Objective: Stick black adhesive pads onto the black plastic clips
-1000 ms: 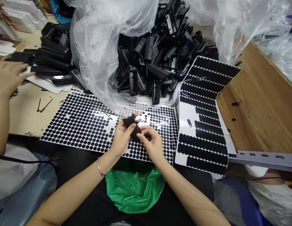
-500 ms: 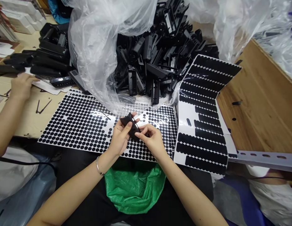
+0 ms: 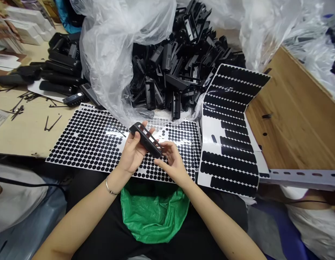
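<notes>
My left hand [image 3: 133,153] grips a long black plastic frame part [image 3: 146,139], tilted with its open side facing up. My right hand [image 3: 171,162] touches the part's near end with its fingertips loosely curled. Both hands hover over a white sheet of small round black stickers [image 3: 86,139]. To the right lies a sheet of long black oval pads [image 3: 232,144], partly propped against the pile.
A heap of black plastic parts [image 3: 178,65] spills from a clear plastic bag [image 3: 113,54] behind the sheets. More black parts [image 3: 59,68] lie at the left. A green bag [image 3: 153,213] sits in my lap. A wooden board [image 3: 297,115] and a metal rail [image 3: 305,177] are at the right.
The black part has been turned and stretched out lengthwise in my left hand. The other person's hand at the left has gone out of view.
</notes>
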The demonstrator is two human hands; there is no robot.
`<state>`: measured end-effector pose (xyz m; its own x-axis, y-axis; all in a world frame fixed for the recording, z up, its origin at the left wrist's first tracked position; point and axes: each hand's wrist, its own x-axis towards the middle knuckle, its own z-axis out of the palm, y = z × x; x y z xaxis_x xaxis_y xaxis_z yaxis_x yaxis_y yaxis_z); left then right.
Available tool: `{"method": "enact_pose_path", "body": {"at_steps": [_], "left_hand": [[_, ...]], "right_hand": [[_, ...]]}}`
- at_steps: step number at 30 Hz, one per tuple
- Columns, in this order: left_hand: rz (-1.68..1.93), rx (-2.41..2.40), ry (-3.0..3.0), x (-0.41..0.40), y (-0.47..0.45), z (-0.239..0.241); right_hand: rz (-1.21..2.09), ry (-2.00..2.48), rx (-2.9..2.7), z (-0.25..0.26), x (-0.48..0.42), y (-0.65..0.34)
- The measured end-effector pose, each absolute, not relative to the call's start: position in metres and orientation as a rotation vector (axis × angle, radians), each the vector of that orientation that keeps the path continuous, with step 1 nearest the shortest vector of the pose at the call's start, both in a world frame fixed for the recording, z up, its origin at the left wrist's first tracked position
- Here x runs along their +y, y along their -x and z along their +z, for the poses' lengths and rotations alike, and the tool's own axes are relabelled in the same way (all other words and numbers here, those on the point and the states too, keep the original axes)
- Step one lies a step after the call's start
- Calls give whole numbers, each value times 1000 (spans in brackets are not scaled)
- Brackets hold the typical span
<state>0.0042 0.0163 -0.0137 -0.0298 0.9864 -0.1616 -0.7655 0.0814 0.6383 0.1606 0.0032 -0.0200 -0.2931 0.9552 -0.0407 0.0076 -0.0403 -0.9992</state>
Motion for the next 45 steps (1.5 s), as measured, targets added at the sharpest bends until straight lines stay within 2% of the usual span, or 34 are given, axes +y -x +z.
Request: {"method": "enact_pose_path", "body": {"at_steps": [12,18,27,33,37,40,45], "left_hand": [[1426,682,-506,13,-5,-13],[1411,709,-493,9,-9,-16],[1402,810,-570,15,-11,-14],[1377,923,-590,16,-3,-16],[1363,1084,-899,14,-4,-18],[1367,1214,-1118,12,-8,-20],[1416,1197,-1072,13,-10,-25]], "right_hand": [[1812,1071,-1228,-18,10,-158],[1724,1186,-1114,-17,-2,-148],[1718,1134,-1108,-13,11,-153],[1365,1138,-1208,10,24,-173],[1196,1174,-1461,18,22,-181],[1205,1160,-1599,19,18,-181],[1343,1101,-1590,18,13,-183]]}}
